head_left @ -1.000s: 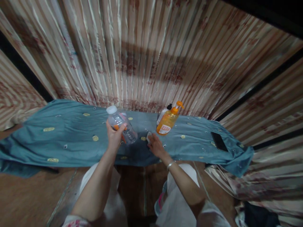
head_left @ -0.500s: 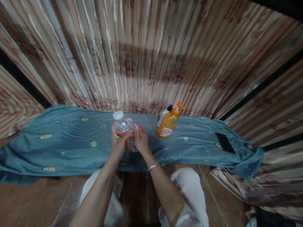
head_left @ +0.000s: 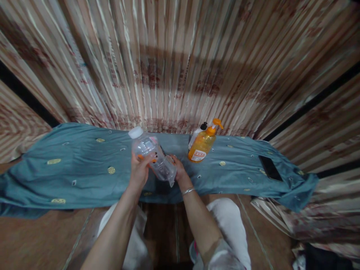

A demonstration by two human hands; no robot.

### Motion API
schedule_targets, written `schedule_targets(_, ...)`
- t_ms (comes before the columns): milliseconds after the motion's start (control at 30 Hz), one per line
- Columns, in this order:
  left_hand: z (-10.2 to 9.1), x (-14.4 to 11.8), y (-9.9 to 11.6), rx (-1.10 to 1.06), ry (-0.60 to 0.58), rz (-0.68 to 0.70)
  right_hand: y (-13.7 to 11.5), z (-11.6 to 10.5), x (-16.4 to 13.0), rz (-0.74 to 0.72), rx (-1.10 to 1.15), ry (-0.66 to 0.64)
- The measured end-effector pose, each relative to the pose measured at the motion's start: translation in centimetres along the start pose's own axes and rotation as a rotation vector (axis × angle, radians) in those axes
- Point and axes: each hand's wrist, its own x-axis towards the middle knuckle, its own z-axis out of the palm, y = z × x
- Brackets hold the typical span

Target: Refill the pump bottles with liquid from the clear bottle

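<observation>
My left hand (head_left: 140, 173) grips a clear plastic bottle (head_left: 154, 157) with a white cap, tilted so the cap points up and left. My right hand (head_left: 179, 170) holds the bottle's lower end from the right side. Both hands hover over the blue-grey cloth (head_left: 84, 165) spread on the low surface in front of me. An orange part shows through the bottle near my left fingers.
An orange pump bottle (head_left: 201, 146) stands just right of my hands, with a white bottle (head_left: 196, 134) with a black cap behind it. A black phone (head_left: 270, 168) lies at the cloth's right end. Striped curtains hang behind.
My right hand came off the cloth to the bottle and now holds its lower end. The bottle has tipped further over, base swinging right and down.
</observation>
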Motion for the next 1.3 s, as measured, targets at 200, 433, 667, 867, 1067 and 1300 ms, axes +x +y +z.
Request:
schedule_targets(200, 0.9, -0.1, 0.0, -0.046, 0.005, 0.005, 0.5, 1.6, -2.1, 0.171, 0.273, -0.096)
schedule_targets(433, 1.3, 0.3, -1.0, 0.051, 0.038, 0.082, 2.3, 3.4, -4.6, 0.243, 0.426, -0.14)
schedule_targets(667, -0.6, 2.3, -2.2, 0.347, 0.138, 0.274, 3.1, 2.3, -7.4, 0.377, 0.401, -0.182)
schedule_targets(867, -2.3, 4.0, -2.4, 0.604, 0.144, 0.395, 2.0, -1.6, -9.4, 0.334, 0.304, -0.13)
schedule_targets(1067, -2.7, 4.4, -3.1, 0.635, 0.132, 0.341, 1.6, -4.5, -8.0, 0.102, 0.116, 0.042)
schedule_targets(1300, -2.5, 4.1, -3.6, 0.598, 0.099, 0.305, 1.3, -5.9, -2.9, -0.075, -0.272, 0.07)
